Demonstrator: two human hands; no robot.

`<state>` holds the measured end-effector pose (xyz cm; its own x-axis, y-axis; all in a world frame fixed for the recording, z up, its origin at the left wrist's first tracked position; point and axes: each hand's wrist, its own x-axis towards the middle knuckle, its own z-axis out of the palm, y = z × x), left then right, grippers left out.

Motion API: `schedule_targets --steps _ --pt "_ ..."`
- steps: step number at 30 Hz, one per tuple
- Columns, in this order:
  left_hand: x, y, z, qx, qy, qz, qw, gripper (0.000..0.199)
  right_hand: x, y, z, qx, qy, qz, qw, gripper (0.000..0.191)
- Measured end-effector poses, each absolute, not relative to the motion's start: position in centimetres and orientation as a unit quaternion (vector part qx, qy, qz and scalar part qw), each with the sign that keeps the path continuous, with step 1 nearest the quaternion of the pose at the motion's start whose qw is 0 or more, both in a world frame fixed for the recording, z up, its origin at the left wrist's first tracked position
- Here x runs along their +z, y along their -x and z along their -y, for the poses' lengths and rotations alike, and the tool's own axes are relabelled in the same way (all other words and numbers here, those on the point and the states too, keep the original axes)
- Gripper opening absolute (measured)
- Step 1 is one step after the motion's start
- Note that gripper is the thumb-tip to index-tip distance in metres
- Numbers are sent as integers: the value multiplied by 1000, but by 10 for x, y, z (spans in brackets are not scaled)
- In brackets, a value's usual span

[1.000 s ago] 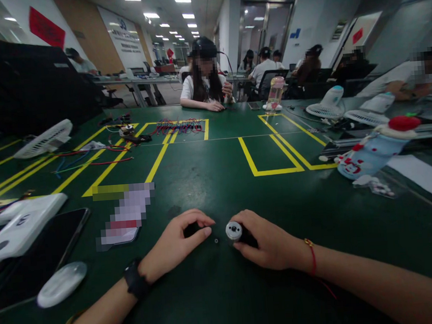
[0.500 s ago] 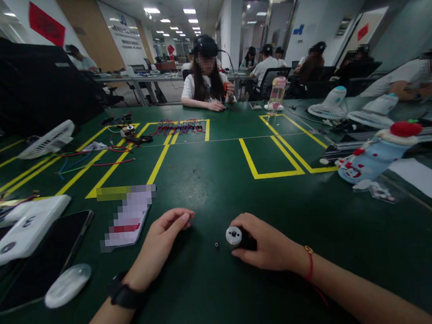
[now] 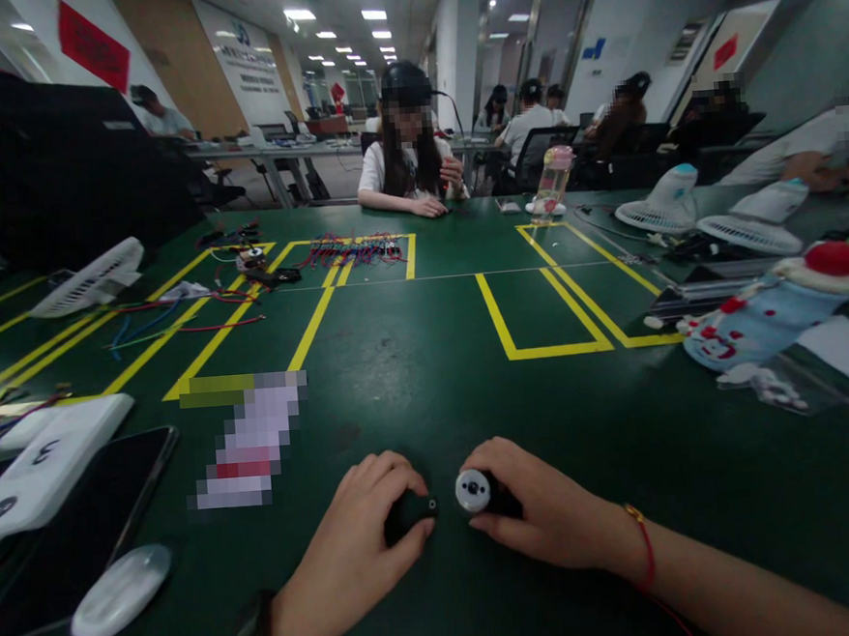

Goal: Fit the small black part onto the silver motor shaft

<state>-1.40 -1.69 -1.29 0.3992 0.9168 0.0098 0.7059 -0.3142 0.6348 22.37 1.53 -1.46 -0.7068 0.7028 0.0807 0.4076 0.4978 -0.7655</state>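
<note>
Steady the metal-faced cylinder (image 3: 472, 490) in the gripping right hand (image 3: 535, 504) and, with the left hand (image 3: 366, 525) parted at thumb and fingertip around the tiny dark piece (image 3: 432, 504) on the bench (image 3: 402, 412) near the cylinder, pinch lightly and squarely to avoid rolling it.

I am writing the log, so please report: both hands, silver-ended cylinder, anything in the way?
Left hand open at small ring, contact unclear. Right hand gripping silver-ended cylinder. White computer mouse left of left hand, not between hands.
</note>
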Motion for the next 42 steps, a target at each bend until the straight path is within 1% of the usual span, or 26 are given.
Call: schedule_targets --steps 5,9,12,15,17,20,23,29,34,36,39,40,42 --pt "-18 11 13 176 -796 -517 261 18 -14 -222 -16 373 330 845 194 34" --pt "-20 11 14 180 -792 -520 264 10 -15 -222 -16 374 330 845 194 34" --pt "-15 10 15 221 -769 -521 297 9 -14 -222 -15 370 334 844 197 34" --pt "-2 5 14 285 -745 -506 329 13 -12 -221 -14 365 333 847 195 34" --pt "7 0 12 300 -758 -487 314 16 -12 -220 -13 361 332 850 193 33" --pt "15 -9 9 272 -797 -464 275 17 -14 -220 -13 356 332 852 193 30" --pt "15 -13 8 257 -809 -459 263 16 -15 -220 -13 354 330 853 196 30" --pt "12 -13 7 290 -789 -459 288 20 -14 -220 -13 348 330 857 191 28" --pt "13 -18 8 271 -788 -465 300 21 -14 -219 -14 351 326 856 195 27" --pt "13 -19 11 271 -778 -467 322 28 -13 -219 -14 353 327 855 192 27" --pt "11 -15 15 285 -755 -464 366 41 -12 -219 -15 361 325 852 193 32" --pt "9 -12 15 291 -747 -464 377 41 -12 -220 -15 365 326 850 193 33" --pt "3 -2 13 297 -732 -472 393 34 -11 -220 -15 372 332 846 192 33"
